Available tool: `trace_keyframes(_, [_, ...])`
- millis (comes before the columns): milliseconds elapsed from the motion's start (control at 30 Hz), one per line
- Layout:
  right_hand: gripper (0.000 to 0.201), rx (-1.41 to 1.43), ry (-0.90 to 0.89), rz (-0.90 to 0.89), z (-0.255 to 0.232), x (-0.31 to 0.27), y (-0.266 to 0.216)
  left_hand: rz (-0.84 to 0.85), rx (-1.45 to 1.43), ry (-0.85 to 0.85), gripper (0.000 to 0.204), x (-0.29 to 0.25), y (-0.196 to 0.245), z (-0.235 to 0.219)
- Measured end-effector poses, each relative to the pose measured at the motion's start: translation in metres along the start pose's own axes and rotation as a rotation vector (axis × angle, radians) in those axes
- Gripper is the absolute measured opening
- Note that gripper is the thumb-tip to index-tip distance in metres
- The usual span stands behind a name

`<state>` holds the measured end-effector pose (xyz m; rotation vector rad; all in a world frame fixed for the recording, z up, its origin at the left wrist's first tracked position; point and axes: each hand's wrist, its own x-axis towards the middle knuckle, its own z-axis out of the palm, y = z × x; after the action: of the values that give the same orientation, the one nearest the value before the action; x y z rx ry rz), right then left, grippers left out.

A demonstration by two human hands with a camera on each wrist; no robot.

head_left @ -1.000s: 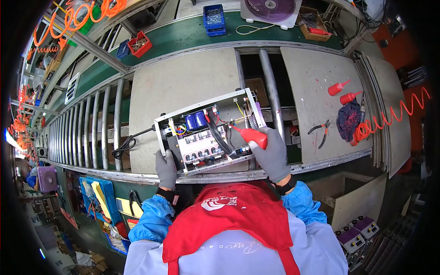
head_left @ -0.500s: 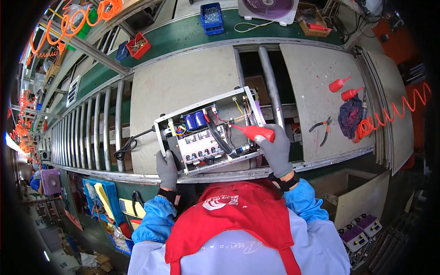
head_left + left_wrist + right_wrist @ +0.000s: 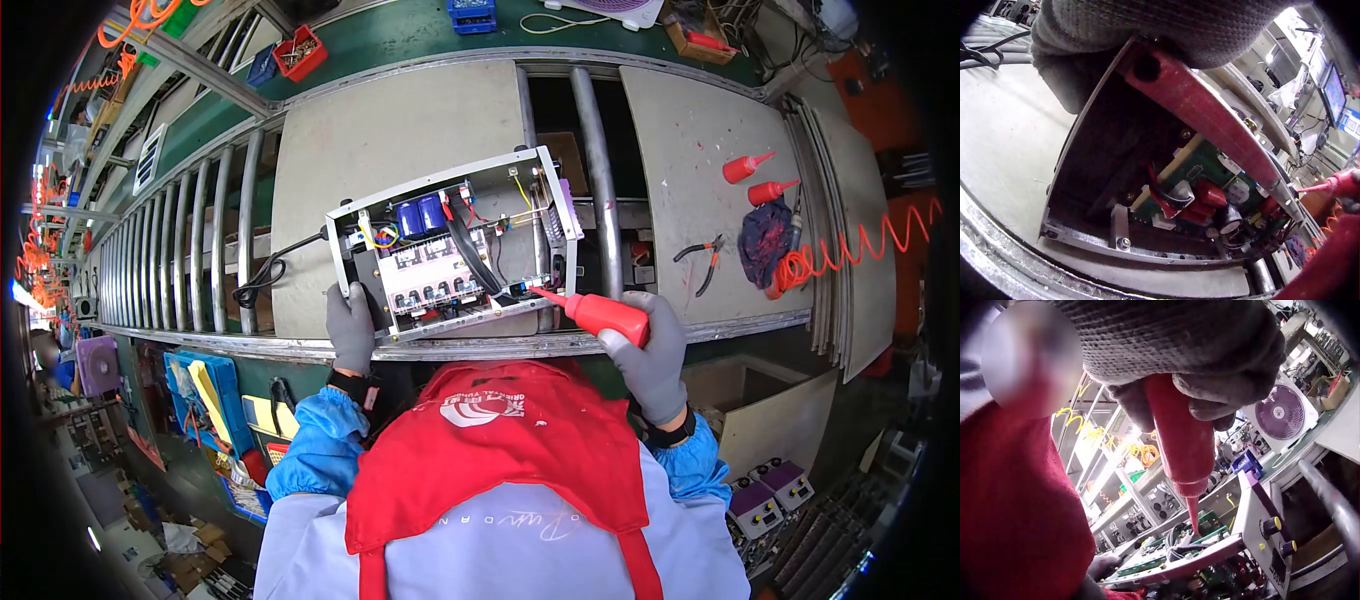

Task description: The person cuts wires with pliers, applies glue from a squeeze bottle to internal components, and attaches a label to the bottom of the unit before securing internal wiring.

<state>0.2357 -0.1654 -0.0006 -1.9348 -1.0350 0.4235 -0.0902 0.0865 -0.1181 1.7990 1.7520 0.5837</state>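
A shallow metal chassis (image 3: 455,324), open on top, lies tilted on a grey board. Inside are blue capacitors (image 3: 420,215), a pale circuit board (image 3: 430,270) and coloured wires. My gloved left hand (image 3: 350,330) grips the chassis at its near left corner; the left wrist view shows the glove (image 3: 1147,25) over its red-lit edge. In my gloved right hand (image 3: 655,365) is a red squeeze bottle (image 3: 612,318) with a thin nozzle. Its tip reaches the connectors at the chassis's near right corner. The right wrist view shows the bottle (image 3: 1182,437) pointing nozzle-down, fingers wrapped round it.
Steel rollers (image 3: 220,235) run to the left, and another roller (image 3: 597,190) crosses a gap to the right. Pliers (image 3: 706,265), two more red bottles (image 3: 745,166) and a dark cloth (image 3: 763,245) lie on the right board. A black power cord (image 3: 262,280) trails left from the chassis.
My right hand has drawn the bottle toward me and to the right, its nozzle going from the chassis interior to the near right corner. My left hand keeps its grip. The head view has shifted.
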Motion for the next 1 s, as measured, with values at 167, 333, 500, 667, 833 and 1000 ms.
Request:
trace_keyframes(167, [0.042,-0.049,-0.010,-0.045,0.009,0.001,-0.007,-0.012,-0.013,-0.005,0.042,0.001,-0.002,0.000])
trace_keyframes(333, [0.042,-0.079,-0.014,-0.067,0.011,0.002,-0.005,-0.001,-0.014,-0.006,0.043,0.001,-0.005,0.001])
trace_keyframes(500, [0.042,-0.099,0.014,-0.070,0.012,0.003,-0.006,-0.021,-0.008,-0.008,0.043,0.002,-0.006,0.002])
trace_keyframes(667, [0.041,-0.134,0.001,-0.087,0.010,0.003,-0.006,-0.025,-0.018,0.005,0.041,0.001,-0.002,0.001])
trace_keyframes(833, [0.040,-0.146,-0.009,-0.110,0.006,0.002,-0.010,-0.030,-0.028,-0.009,0.041,0.000,-0.001,0.001])
trace_keyframes(1000, [0.041,-0.147,0.011,-0.135,0.009,0.005,-0.011,-0.025,-0.011,-0.001,0.041,0.002,-0.007,0.004])
